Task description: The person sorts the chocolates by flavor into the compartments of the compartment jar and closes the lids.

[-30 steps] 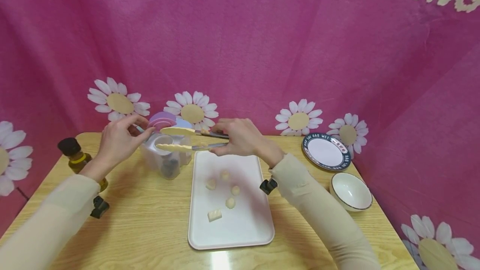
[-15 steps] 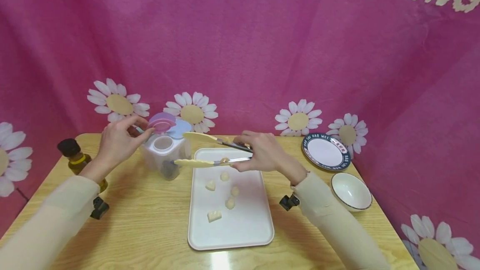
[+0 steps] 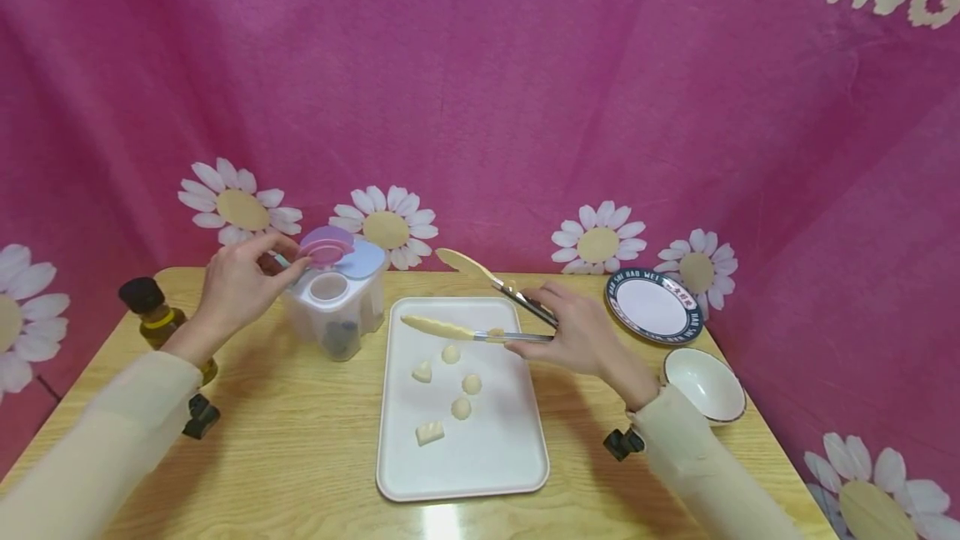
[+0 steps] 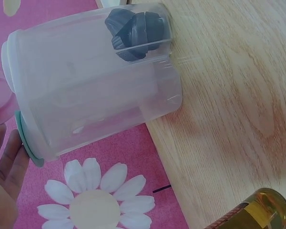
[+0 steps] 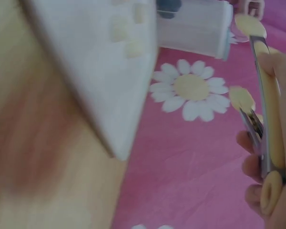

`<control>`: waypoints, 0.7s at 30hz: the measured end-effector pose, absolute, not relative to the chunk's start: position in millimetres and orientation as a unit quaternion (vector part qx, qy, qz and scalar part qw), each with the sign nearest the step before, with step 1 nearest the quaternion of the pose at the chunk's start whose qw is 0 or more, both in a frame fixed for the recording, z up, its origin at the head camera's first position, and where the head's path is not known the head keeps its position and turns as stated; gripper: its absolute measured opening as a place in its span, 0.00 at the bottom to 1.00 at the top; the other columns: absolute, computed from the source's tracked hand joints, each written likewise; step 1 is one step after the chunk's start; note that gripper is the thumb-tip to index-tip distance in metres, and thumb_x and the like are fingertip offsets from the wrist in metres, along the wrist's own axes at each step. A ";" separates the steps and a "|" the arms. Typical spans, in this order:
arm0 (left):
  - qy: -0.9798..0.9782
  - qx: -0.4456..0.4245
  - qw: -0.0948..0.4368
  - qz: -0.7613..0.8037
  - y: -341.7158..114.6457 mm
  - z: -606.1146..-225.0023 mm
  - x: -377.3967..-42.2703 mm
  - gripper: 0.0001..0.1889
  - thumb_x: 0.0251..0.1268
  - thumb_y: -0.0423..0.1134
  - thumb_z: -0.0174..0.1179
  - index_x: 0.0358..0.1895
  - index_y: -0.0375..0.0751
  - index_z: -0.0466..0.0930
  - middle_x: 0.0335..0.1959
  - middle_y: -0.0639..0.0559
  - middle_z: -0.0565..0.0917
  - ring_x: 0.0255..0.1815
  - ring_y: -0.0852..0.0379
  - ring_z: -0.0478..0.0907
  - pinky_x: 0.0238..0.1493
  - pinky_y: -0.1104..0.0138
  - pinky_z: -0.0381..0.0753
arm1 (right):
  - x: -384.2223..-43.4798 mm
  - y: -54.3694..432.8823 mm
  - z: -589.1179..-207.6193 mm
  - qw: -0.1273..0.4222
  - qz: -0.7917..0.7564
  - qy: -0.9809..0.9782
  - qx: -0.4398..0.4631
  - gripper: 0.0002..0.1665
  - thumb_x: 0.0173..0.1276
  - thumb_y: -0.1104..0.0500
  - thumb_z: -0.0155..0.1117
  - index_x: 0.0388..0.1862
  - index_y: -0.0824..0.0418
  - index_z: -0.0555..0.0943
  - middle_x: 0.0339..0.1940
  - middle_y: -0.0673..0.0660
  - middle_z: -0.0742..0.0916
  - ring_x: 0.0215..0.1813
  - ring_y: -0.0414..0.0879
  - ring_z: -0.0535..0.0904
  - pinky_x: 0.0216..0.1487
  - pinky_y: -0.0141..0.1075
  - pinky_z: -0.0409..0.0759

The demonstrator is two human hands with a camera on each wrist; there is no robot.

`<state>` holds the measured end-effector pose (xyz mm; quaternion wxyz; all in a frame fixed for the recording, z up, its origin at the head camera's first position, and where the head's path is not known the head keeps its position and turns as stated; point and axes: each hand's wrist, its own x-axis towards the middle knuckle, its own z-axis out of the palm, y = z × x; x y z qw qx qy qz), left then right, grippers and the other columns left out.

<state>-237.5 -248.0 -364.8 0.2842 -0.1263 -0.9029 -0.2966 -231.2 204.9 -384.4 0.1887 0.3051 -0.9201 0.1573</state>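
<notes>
My left hand [image 3: 246, 282] is at the back left, its thumb and fingers pinching the raised pink-purple flip lid [image 3: 327, 242] of a clear plastic storage container [image 4: 90, 81]. Beneath that lid a round opening shows in the container's top. Dark pieces [image 4: 136, 33] lie at the bottom of one compartment. Over the tray's far right my right hand [image 3: 576, 330] grips a pair of tongs [image 5: 271, 114] with cream tips, the two arms spread and nothing between them. Several pale moulded pieces [image 3: 461, 408], one heart-shaped and one a ridged block, lie on the white tray [image 3: 495, 465].
A dark-capped oil bottle [image 3: 159, 319] stands at the left, partly behind my left forearm. To the right are a dark-rimmed plate [image 3: 652, 307] and a white bowl [image 3: 703, 382], the bowl close beside my right sleeve. A pink daisy cloth [image 3: 480, 107] hangs behind the table.
My right hand has drawn the tongs right and toward me, away from the container's opening to over the tray, arms still spread. My left hand stays at the lid.
</notes>
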 end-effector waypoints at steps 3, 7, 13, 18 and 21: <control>-0.903 -0.126 0.285 -0.296 -247.8 -364.7 -237.4 0.09 0.63 0.36 0.75 0.42 0.38 0.87 0.34 0.38 0.91 0.30 0.44 0.86 0.30 0.73 0.73 | -226.5 214.5 -395.0 0.203 0.164 -0.927 0.270 0.42 0.50 0.33 0.81 0.60 0.55 0.85 0.41 0.49 0.87 0.31 0.40 0.75 0.29 0.33 0.67; -0.905 -0.123 0.282 -0.294 -247.6 -365.1 -237.0 0.09 0.63 0.37 0.75 0.42 0.38 0.87 0.34 0.38 0.91 0.31 0.44 0.86 0.31 0.72 0.73 | -222.4 226.0 -408.6 0.217 0.164 -0.938 0.214 0.43 0.52 0.33 0.81 0.61 0.57 0.85 0.42 0.52 0.87 0.29 0.42 0.74 0.28 0.34 0.66; -0.904 -0.122 0.285 -0.295 -248.8 -365.4 -236.9 0.09 0.63 0.37 0.75 0.42 0.38 0.87 0.34 0.38 0.91 0.31 0.44 0.86 0.31 0.73 0.73 | -224.7 239.7 -426.4 0.230 0.159 -0.952 0.127 0.42 0.58 0.34 0.78 0.62 0.60 0.84 0.43 0.58 0.87 0.35 0.53 0.83 0.32 0.48 0.78; -0.904 -0.126 0.282 -0.295 -249.4 -365.4 -237.4 0.09 0.64 0.37 0.75 0.42 0.39 0.87 0.34 0.39 0.91 0.31 0.44 0.86 0.31 0.73 0.73 | -230.3 250.4 -438.7 0.195 0.151 -0.967 0.064 0.44 0.64 0.31 0.72 0.67 0.61 0.81 0.46 0.62 0.86 0.39 0.58 0.84 0.37 0.52 0.80; -0.905 -0.128 0.280 -0.295 -249.4 -366.1 -237.3 0.09 0.64 0.37 0.75 0.42 0.39 0.87 0.34 0.39 0.91 0.31 0.44 0.86 0.31 0.73 0.74 | -232.2 256.0 -444.8 0.181 0.135 -0.973 0.046 0.46 0.65 0.30 0.70 0.67 0.62 0.81 0.47 0.64 0.86 0.39 0.61 0.85 0.37 0.54 0.80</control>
